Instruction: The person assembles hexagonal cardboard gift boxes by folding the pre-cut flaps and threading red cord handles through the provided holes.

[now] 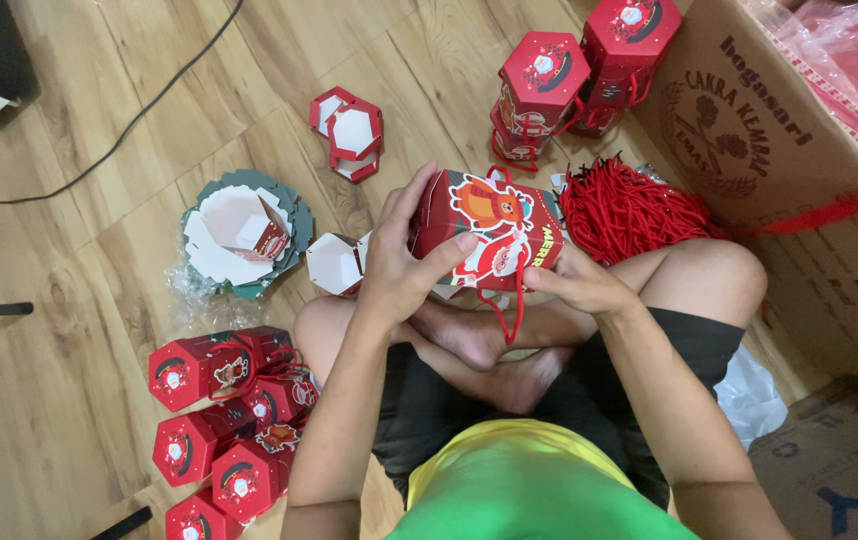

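A red hexagonal box (489, 230), printed with cartoon holiday figures, is held above the crossed legs of a person sitting on a wooden floor (79, 350). The left hand (399, 262) wraps around the box's left end, thumb pressed on its printed side. The right hand (579, 282) grips the lower right edge, fingers pinched where a red cord (514, 310) loops down from the box.

Just beside the box, to the right, lies a heap of red cords (624, 210), touching the person's knee. Behind it stand stacked finished boxes (579, 70), next to a large cardboard carton (799, 190). Just left of the left hand lies a small white-lined lid (337, 264). Farther left, a stack of flat blanks (239, 232) rests on the floor, and beyond it two more lids (349, 132). By the person's left knee, finished red boxes (224, 425) lie on their sides in a cluster.
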